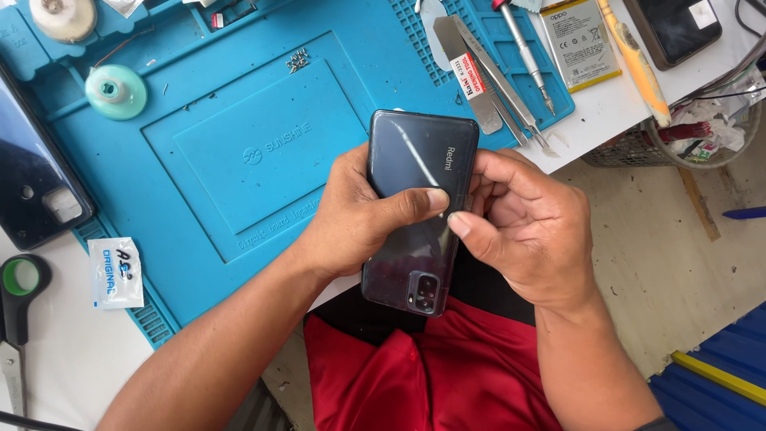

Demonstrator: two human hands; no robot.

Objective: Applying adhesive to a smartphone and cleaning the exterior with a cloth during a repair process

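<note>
A dark grey smartphone (415, 160) is held back side up over the front edge of the blue work mat (239, 160), its camera block pointing toward me. My left hand (359, 219) grips the phone's left edge, thumb pressed across the glossy back. My right hand (527, 227) clasps the right edge, thumb tip touching the back near the left thumb. Both thumbs meet around the phone's middle.
Metal tweezers and pry tools (495, 80) lie at the mat's far right beside a phone battery (581, 40). A second dark phone back (36, 183) rests at left, with a small white sachet (117, 271), scissors (20, 295) and a teal round holder (116, 90). Loose screws (298, 60) sit up top.
</note>
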